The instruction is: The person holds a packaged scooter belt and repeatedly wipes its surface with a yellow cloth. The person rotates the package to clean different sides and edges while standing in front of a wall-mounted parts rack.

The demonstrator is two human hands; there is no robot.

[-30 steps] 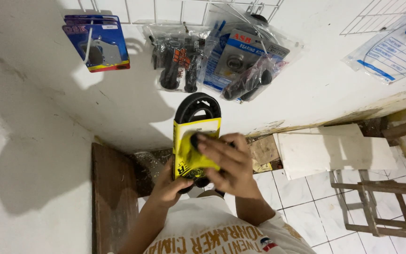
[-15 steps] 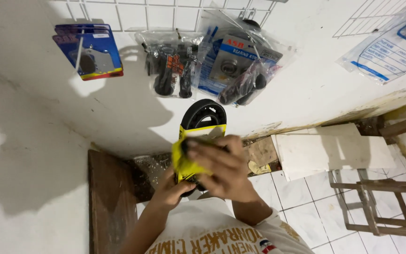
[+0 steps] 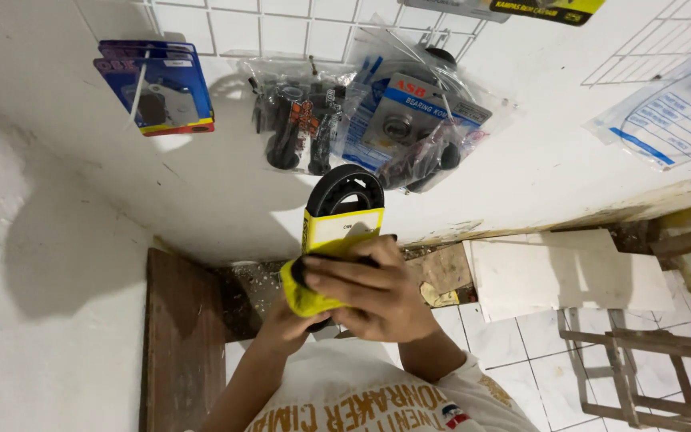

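Two big surfaces frame your view: the white wall (image 3: 81, 208) ahead and the tiled floor (image 3: 537, 376) lower right, with a dark wooden board (image 3: 181, 336) standing against the wall at your left. On the wall hangs a wire grid (image 3: 225, 32) carrying a blue card pack (image 3: 157, 88), a clear bag of black grips (image 3: 293, 120) and a blue bagged part (image 3: 413, 120). In front of your chest you hold a black rubber belt (image 3: 344, 186) in a yellow cardboard sleeve (image 3: 337, 240), upright and well below those packs. Your right hand (image 3: 377, 292) wraps closed over the sleeve's front; your left hand (image 3: 289, 324) cups it from below, fingers mostly hidden.
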